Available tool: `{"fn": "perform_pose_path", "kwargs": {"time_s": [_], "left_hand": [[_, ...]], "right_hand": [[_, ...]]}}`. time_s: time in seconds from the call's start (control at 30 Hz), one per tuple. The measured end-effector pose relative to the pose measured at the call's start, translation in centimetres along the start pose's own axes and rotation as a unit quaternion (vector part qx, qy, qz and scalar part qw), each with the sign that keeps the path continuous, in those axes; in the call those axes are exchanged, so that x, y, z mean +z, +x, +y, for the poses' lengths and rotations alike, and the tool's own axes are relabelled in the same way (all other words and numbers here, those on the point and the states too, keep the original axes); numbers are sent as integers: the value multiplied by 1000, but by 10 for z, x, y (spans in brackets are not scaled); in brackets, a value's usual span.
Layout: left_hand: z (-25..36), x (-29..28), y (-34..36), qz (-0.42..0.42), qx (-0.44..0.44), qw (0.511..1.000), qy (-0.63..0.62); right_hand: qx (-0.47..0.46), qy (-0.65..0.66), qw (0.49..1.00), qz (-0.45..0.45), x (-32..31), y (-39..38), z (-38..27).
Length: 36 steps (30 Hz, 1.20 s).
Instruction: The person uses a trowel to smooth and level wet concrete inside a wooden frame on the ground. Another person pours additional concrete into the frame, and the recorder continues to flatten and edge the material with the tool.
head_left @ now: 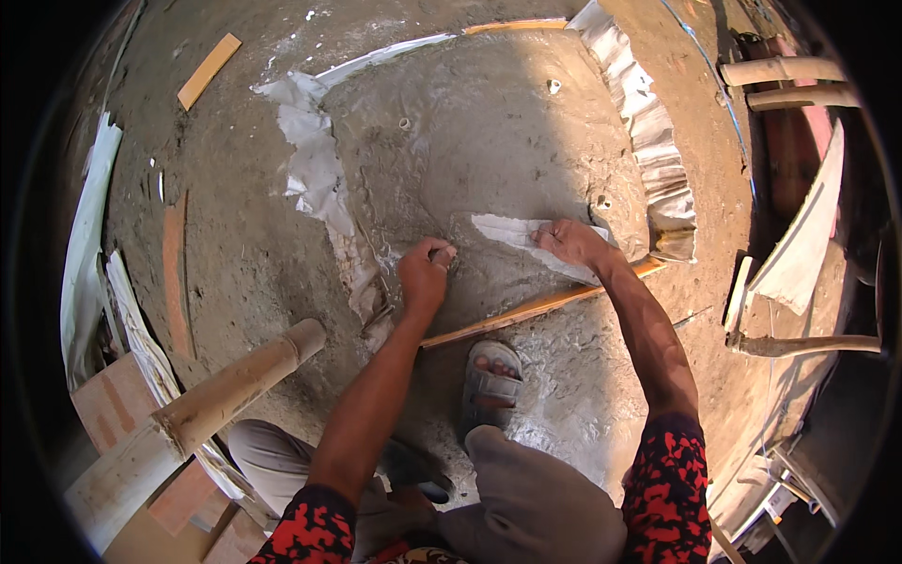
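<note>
My left hand [425,273] is closed at the left side of a wet grey mortar slab [470,122]; what its fingers hold, if anything, I cannot make out. My right hand [575,242] grips a pale flat piece [498,230] lying on the slab's near right part. Thin wooden strips [512,312] and crumpled whitish sheeting [653,141] edge the slab. Small pipe stubs [554,86] stick up from its surface. My sandalled foot [493,376] rests just outside the near strip.
A bamboo pole [235,385] lies at lower left, beside white strips [89,254] and reddish boards [113,404]. A loose plank [209,70] lies at upper left. At the right are wooden bars [789,70], a pale curved board [799,226] and a blue cord [723,103] on the ground.
</note>
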<state>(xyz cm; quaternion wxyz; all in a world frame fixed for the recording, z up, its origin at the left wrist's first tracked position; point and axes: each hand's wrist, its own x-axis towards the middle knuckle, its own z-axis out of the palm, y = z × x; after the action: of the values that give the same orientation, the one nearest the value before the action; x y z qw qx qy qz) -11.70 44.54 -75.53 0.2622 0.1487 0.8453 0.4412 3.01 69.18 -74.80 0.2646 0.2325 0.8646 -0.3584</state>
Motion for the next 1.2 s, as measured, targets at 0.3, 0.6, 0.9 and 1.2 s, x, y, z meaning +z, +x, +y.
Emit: {"fn": "perform_pose_path", "kwargs": {"time_s": [0.3,0.6,0.9,1.2], "left_hand": [[2,2,16,0,50,999,1],[-11,5,17,-16,8,999,-48],[-12,-6,20,-21,15,999,-23],[-3,-1,18,-42,-2,999,-19]], "right_hand": [[-58,-110,992,-20,10,-37,14],[65,49,992,95,-16,-15,18],[-114,-205,971,-53,10,-42,-12],[-155,-175,972,24,12,-30,-8]]}}
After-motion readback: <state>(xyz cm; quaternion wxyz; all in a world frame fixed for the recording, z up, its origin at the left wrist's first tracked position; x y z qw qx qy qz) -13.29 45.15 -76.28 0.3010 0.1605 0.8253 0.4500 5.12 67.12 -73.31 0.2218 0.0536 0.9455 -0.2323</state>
